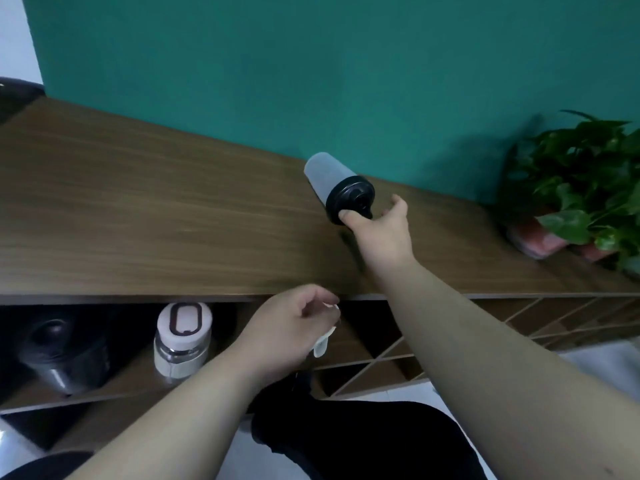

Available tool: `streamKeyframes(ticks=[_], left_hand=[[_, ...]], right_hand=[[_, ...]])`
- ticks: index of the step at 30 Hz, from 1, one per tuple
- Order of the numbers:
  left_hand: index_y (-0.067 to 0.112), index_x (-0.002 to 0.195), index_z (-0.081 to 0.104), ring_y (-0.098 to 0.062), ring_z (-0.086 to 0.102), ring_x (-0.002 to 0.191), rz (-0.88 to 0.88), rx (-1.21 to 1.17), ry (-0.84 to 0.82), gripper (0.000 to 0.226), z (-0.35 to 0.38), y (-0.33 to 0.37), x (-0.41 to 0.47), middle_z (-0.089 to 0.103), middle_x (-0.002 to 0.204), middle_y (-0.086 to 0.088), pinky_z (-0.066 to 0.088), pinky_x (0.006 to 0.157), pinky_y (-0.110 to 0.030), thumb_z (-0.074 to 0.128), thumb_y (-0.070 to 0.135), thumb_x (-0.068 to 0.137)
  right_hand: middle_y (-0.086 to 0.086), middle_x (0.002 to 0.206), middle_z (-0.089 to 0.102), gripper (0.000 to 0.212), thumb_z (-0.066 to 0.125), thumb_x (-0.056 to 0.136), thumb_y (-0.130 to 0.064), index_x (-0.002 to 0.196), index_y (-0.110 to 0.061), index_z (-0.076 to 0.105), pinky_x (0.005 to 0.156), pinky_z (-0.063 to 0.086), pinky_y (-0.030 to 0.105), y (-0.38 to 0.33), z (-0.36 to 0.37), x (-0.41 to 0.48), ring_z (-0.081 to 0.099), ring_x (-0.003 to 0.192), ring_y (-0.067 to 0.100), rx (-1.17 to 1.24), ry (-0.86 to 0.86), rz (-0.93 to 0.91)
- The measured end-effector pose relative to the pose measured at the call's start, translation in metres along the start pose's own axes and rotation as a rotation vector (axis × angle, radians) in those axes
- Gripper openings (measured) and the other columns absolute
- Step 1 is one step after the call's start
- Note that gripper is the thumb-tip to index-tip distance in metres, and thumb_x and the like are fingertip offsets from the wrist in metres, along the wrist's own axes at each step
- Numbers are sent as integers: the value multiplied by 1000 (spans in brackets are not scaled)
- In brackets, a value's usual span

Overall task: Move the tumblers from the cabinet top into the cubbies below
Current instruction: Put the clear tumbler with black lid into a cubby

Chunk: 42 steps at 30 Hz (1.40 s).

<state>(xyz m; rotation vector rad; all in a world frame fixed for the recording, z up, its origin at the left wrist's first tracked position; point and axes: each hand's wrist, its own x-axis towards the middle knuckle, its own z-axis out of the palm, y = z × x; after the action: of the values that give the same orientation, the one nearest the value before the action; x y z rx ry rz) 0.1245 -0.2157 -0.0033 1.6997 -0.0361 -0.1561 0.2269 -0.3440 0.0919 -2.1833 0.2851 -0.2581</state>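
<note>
A frosted tumbler (327, 176) with a black lid stands tilted on the wooden cabinet top (156, 220) near the green wall. My right hand (379, 226) grips it at the lid, thumb on the near side. My left hand (291, 327) hangs below the cabinet's front edge, fingers curled around a small whitish item (323, 341). In the cubbies below, a clear tumbler with a pale pink lid (181, 337) sits in one compartment and a black tumbler (59, 348) lies in the compartment to its left.
A potted green plant (581, 188) stands on the right end of the cabinet top. Diagonal wooden dividers (398, 344) form more cubbies to the right below. My dark-clothed leg (363, 441) is under my arms. A dark object (14, 95) sits at the far left.
</note>
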Motion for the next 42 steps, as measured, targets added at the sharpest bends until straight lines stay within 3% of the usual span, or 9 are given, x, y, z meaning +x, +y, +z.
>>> streamKeyframes(ticks=[4,7,16,20,24,28,35,38,42], left_hand=[[34,105,76,-3,73,92,14,106,-66,12,0,-1,5,81,100,11,55,88,-27,71,35,94],[40,96,76,-6,74,98,-2,64,-86,7,3,-7,8,81,101,12,57,95,-32,73,36,91],[37,87,78,-4,73,83,-5,33,-32,21,15,-20,5,82,90,9,53,82,-25,71,19,95],[37,87,81,4,71,79,-44,13,-36,17,21,-23,2,80,89,15,49,83,-23,80,21,90],[32,111,77,-21,75,107,-68,-173,-179,50,28,-31,-3,82,110,-1,56,89,-27,87,24,63],[23,143,52,-27,72,121,-29,-367,-386,93,42,-29,-10,73,133,-6,60,97,-37,83,19,55],[52,129,57,-11,70,124,-47,-20,-276,85,104,-37,10,74,130,12,53,111,-47,95,29,56],[65,116,49,1,67,116,-42,206,-164,84,126,-59,30,70,119,22,56,105,-33,99,33,57],[55,113,45,12,66,102,-107,211,-159,77,147,-84,49,66,117,21,51,78,-7,100,26,67]], right_hand=[[7,161,37,122,83,68,-55,160,-24,10,103,39,40,-9,24,27,46,141,32,74,43,92],[7,155,44,122,82,66,-58,160,-27,10,98,42,43,-10,34,37,51,135,34,147,56,154],[-6,120,61,82,78,67,-42,139,-28,42,76,49,31,4,15,26,61,99,16,234,-15,60],[-3,121,70,78,75,59,-42,133,-24,57,97,51,34,29,-35,-2,66,113,18,413,-140,-94],[9,124,68,74,71,63,-30,135,-18,58,91,53,40,58,-105,-20,64,116,27,525,-352,-227],[7,123,66,73,74,62,-29,133,-24,59,95,50,40,86,-160,-25,63,115,24,386,-515,-326],[-11,146,47,86,82,68,-10,144,-32,47,113,40,24,140,-168,-26,45,140,6,-12,-681,-422],[-20,160,26,98,85,71,-20,149,-44,30,117,30,17,172,-151,-32,23,147,-10,-73,-636,-427],[-27,147,40,104,92,61,-40,138,-60,24,110,40,20,215,-122,-44,43,133,-9,20,-464,-144]])
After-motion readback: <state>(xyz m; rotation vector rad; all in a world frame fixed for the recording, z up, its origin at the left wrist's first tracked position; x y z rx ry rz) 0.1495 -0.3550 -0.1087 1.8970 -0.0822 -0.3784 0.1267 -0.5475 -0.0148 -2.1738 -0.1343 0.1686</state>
